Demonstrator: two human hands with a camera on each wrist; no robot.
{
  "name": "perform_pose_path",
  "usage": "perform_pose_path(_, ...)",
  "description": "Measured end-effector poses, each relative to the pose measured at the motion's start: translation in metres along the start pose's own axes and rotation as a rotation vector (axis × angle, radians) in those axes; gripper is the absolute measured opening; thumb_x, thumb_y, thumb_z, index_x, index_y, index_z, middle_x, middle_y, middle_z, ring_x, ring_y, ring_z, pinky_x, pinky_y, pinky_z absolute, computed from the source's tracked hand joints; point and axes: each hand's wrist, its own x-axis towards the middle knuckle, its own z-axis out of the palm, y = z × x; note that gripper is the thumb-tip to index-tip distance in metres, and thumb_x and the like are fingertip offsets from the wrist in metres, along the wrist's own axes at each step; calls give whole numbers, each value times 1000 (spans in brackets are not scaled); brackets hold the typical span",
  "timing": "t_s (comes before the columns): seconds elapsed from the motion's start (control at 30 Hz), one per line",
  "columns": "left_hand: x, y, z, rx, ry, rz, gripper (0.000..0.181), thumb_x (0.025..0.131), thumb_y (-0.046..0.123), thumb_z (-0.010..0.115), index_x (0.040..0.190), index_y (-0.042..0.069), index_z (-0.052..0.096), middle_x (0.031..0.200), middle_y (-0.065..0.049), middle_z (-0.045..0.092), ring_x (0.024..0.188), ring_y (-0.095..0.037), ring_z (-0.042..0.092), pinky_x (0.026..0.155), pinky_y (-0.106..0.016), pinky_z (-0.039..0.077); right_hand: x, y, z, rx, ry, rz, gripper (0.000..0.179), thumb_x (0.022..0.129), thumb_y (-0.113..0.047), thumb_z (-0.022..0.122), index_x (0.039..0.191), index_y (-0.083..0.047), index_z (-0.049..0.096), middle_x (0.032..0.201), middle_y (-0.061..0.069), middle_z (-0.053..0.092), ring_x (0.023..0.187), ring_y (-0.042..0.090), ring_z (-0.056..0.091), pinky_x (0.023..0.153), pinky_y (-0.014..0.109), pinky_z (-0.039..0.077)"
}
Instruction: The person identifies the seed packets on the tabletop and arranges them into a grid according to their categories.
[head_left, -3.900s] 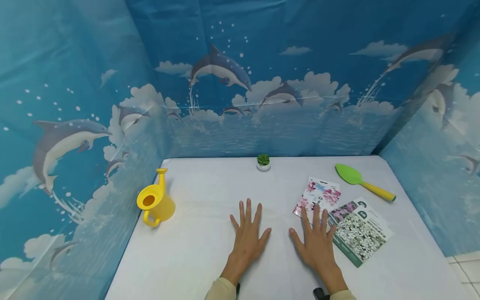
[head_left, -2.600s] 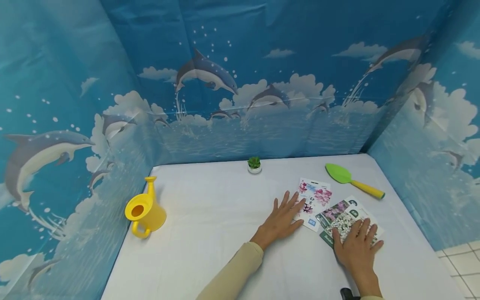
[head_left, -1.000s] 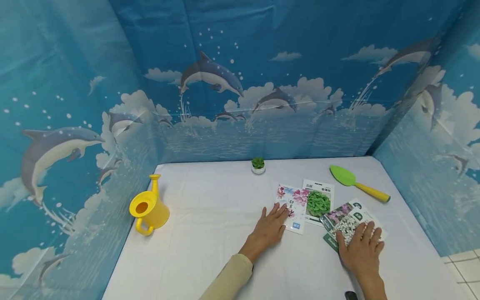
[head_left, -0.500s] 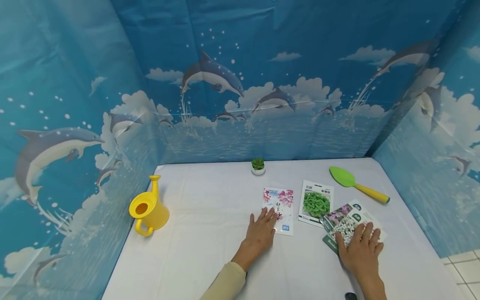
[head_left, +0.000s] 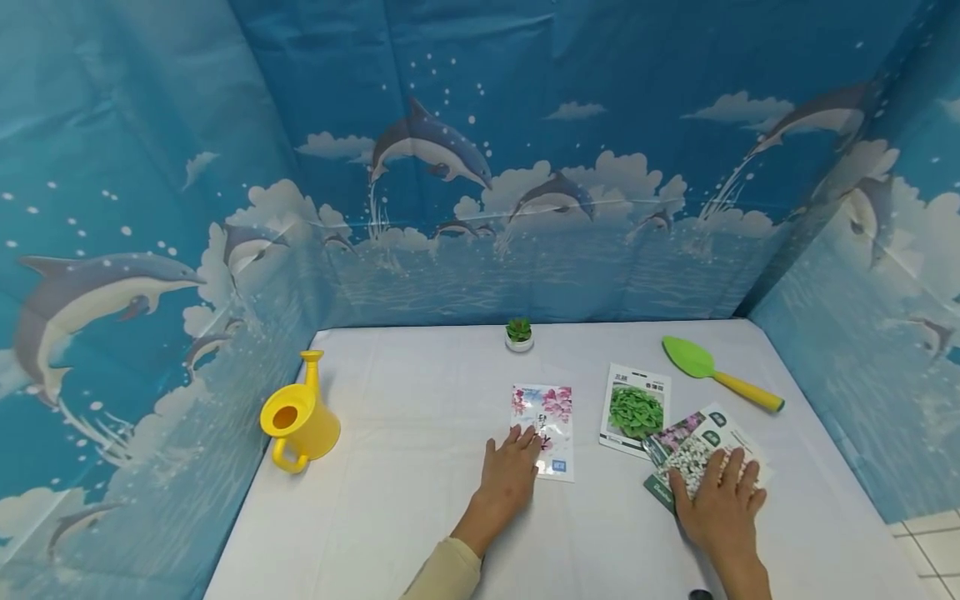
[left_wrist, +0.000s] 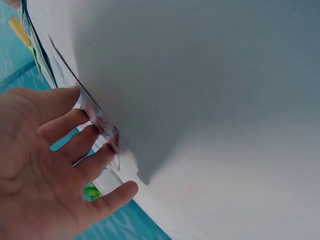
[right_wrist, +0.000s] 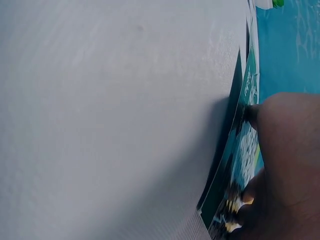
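My left hand (head_left: 510,475) rests its fingertips on a seed packet with pink blossoms (head_left: 556,419), flat on the table. In the left wrist view the fingers (left_wrist: 95,165) are spread, touching the packet's face without curling round it. To the right my right hand (head_left: 722,508) lies over a packet with white flowers (head_left: 686,458), its fingers extended across it. Beneath that one, a purple-flower packet (head_left: 677,430) peeks out at the upper left. Between the hands lies a packet with green leaves (head_left: 636,410), touched by neither hand.
A yellow watering can (head_left: 318,425) stands at the left of the white table (head_left: 405,500). A small potted succulent (head_left: 518,335) sits at the back. A green trowel with a yellow handle (head_left: 723,373) lies at the back right. Dolphin-print cloth (head_left: 450,275) encloses the table.
My left hand has slid the pink-blossom packet leftward, uncovering the green-leaf packet. My right hand moved onto the white-flower packet earlier and has stayed there.
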Motion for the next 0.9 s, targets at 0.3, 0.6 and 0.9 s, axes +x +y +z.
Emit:
perform_pose_path(0.3, -12, -2, 0, 96, 29, -30, 46, 97, 34, 81, 140, 18, 73, 151, 1, 66, 139, -22, 62, 107, -54, 55, 4, 2, 7, 16, -6, -45, 97, 114, -49, 40, 158, 24, -6, 163, 45, -25, 150, 62, -30, 121, 78, -15)
perform_pose_path(0.6, -15, -14, 12, 69, 238, 17, 23, 86, 37, 90, 98, 18, 84, 114, 3, 78, 101, -19, 65, 83, -38, 53, 5, -5, 9, 16, -5, -69, 95, 114, -45, 44, 159, 24, -3, 165, 44, -24, 152, 61, -29, 121, 79, -13)
perform_pose_path(0.9, 0, -36, 17, -265, 118, 50, 72, 103, 42, 73, 161, 7, 50, 173, -17, 36, 161, -39, 32, 124, -60, 38, 4, -6, 12, 27, 12, -110, 95, 114, -46, 45, 159, 24, 1, 165, 44, -23, 152, 61, -28, 120, 80, -12)
